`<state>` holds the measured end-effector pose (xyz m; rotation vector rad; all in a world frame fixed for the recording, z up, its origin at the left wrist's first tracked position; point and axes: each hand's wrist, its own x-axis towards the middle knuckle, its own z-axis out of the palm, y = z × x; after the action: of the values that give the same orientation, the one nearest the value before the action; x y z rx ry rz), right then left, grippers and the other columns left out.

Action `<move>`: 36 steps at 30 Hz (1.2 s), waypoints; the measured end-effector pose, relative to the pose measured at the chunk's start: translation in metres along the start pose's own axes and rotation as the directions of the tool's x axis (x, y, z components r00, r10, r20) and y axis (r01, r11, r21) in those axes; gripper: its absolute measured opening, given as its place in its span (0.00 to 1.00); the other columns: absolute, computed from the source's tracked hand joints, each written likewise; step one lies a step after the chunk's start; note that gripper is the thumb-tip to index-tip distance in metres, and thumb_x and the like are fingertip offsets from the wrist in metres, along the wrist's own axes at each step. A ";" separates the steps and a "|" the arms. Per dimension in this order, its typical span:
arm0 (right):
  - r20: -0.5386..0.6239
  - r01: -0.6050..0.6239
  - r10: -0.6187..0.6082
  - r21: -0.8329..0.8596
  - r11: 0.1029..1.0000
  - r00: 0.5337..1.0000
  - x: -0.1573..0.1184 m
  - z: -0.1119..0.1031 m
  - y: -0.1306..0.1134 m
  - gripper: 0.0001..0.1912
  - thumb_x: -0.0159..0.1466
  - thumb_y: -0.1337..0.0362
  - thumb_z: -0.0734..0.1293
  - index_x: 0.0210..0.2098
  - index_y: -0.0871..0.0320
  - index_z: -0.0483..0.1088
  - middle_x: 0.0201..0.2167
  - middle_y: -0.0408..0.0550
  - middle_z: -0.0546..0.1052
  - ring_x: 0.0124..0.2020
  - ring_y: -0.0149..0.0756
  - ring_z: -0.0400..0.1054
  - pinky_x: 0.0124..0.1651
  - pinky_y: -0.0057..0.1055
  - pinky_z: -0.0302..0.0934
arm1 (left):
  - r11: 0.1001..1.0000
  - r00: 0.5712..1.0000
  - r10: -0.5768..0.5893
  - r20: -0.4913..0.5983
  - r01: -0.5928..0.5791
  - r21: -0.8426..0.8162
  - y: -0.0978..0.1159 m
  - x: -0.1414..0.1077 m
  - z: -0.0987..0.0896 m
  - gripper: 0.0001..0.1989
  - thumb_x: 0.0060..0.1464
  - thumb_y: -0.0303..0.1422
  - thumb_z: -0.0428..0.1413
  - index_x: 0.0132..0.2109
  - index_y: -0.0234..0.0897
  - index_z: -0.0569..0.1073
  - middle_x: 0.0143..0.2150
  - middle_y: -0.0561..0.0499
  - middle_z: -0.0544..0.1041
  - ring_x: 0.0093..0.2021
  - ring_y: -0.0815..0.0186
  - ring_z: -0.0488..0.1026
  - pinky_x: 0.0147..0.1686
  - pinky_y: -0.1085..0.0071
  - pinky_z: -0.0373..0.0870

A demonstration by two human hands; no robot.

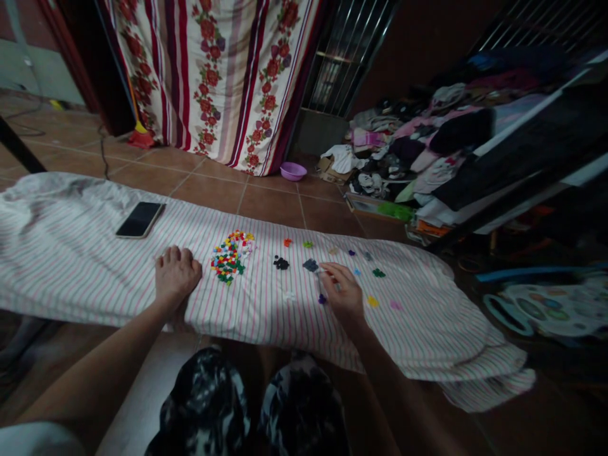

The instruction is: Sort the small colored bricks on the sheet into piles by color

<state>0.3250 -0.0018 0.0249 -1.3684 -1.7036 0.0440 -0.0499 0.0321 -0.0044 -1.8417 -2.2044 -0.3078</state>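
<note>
My right hand (342, 291) reaches over the striped cloth with its fingers pinched together, at the right edge of a small pile of dark grey pieces (310, 265). Whatever is between the fingertips is too small to make out. A small purple cluster (322, 298) lies just left of this hand. My left hand (177, 273) rests on the cloth with its fingers curled in, and nothing shows in it. To its right spreads a mixed heap of tiny coloured pieces (230, 256). Black pieces (281, 263) form a pile between that heap and the grey one.
Small single-colour groups dot the cloth, among them orange (287, 242), dark green (379, 273), yellow (373, 301) and pink (396, 305). A phone (140, 220) lies at the left. Beyond the striped cloth (427, 316) stand a purple basin (293, 170) and piled clothes (418, 139).
</note>
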 end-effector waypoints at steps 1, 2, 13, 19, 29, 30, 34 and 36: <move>0.052 -0.004 0.002 0.044 0.999 0.999 0.004 0.014 -0.012 0.14 0.66 0.60 0.61 0.44 0.54 0.76 0.42 0.52 0.77 0.43 0.38 0.72 0.41 0.34 0.69 | 1.000 1.000 0.003 -0.008 -0.003 0.001 0.000 0.000 0.001 0.19 0.58 0.36 0.40 0.46 0.30 0.70 0.51 0.36 0.71 0.56 0.50 0.65 0.52 0.57 0.58; 0.106 -0.009 0.000 0.087 0.996 0.994 0.006 0.029 -0.023 0.14 0.65 0.61 0.61 0.44 0.55 0.76 0.42 0.52 0.76 0.41 0.36 0.72 0.39 0.32 0.69 | 1.000 1.000 0.006 -0.015 -0.006 0.000 0.000 0.000 0.001 0.19 0.59 0.37 0.40 0.46 0.30 0.70 0.51 0.35 0.71 0.56 0.49 0.65 0.52 0.57 0.59; 0.454 -0.117 0.076 0.064 0.991 0.888 0.017 0.142 -0.086 0.17 0.62 0.72 0.61 0.45 0.53 0.76 0.43 0.48 0.76 0.44 0.35 0.70 0.50 0.31 0.63 | 0.989 0.993 0.107 -0.057 -0.112 -0.099 -0.006 -0.009 0.006 0.19 0.62 0.36 0.38 0.44 0.32 0.71 0.47 0.38 0.74 0.51 0.53 0.70 0.49 0.59 0.64; 0.404 -0.135 0.139 -0.039 0.990 0.904 0.026 0.148 -0.074 0.17 0.63 0.73 0.60 0.47 0.56 0.76 0.44 0.52 0.76 0.48 0.38 0.69 0.53 0.33 0.61 | 0.986 0.989 0.142 -0.034 -0.145 -0.080 -0.004 -0.016 0.006 0.22 0.60 0.38 0.40 0.50 0.28 0.70 0.60 0.31 0.68 0.64 0.48 0.61 0.61 0.51 0.56; 0.472 -0.106 0.153 -0.124 0.987 0.868 0.041 0.170 -0.072 0.19 0.65 0.75 0.57 0.47 0.57 0.75 0.45 0.54 0.76 0.47 0.38 0.69 0.52 0.32 0.60 | 0.989 0.989 0.141 0.053 -0.138 -0.050 -0.001 -0.015 0.001 0.23 0.60 0.40 0.40 0.51 0.28 0.69 0.62 0.31 0.67 0.65 0.47 0.59 0.62 0.53 0.54; 0.480 -0.098 0.150 -0.133 0.986 0.864 0.041 0.171 -0.071 0.20 0.65 0.76 0.57 0.47 0.58 0.75 0.44 0.54 0.76 0.48 0.38 0.69 0.52 0.32 0.60 | 0.989 0.989 0.139 0.059 -0.136 -0.053 -0.001 -0.015 0.000 0.23 0.60 0.40 0.40 0.50 0.28 0.69 0.62 0.31 0.67 0.65 0.47 0.59 0.62 0.53 0.54; 0.505 -0.067 0.128 -0.137 0.988 0.853 0.042 0.173 -0.070 0.20 0.64 0.77 0.57 0.47 0.59 0.75 0.44 0.54 0.76 0.49 0.38 0.68 0.53 0.31 0.59 | 0.989 0.988 0.143 0.052 -0.140 -0.054 -0.001 -0.015 0.000 0.22 0.60 0.40 0.40 0.50 0.29 0.69 0.60 0.32 0.68 0.64 0.48 0.61 0.61 0.53 0.55; 0.498 -0.070 0.129 -0.136 0.988 0.857 0.043 0.173 -0.069 0.19 0.64 0.77 0.57 0.46 0.59 0.75 0.44 0.53 0.76 0.48 0.37 0.68 0.52 0.31 0.59 | 0.988 0.989 0.144 0.041 -0.141 -0.055 -0.001 -0.015 0.000 0.22 0.60 0.40 0.40 0.49 0.30 0.69 0.60 0.33 0.69 0.64 0.48 0.61 0.61 0.53 0.56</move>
<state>0.1611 0.0901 -0.0111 -1.6295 -2.0880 0.4060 -0.0484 0.0179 -0.0095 -2.0403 -2.0973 -0.3008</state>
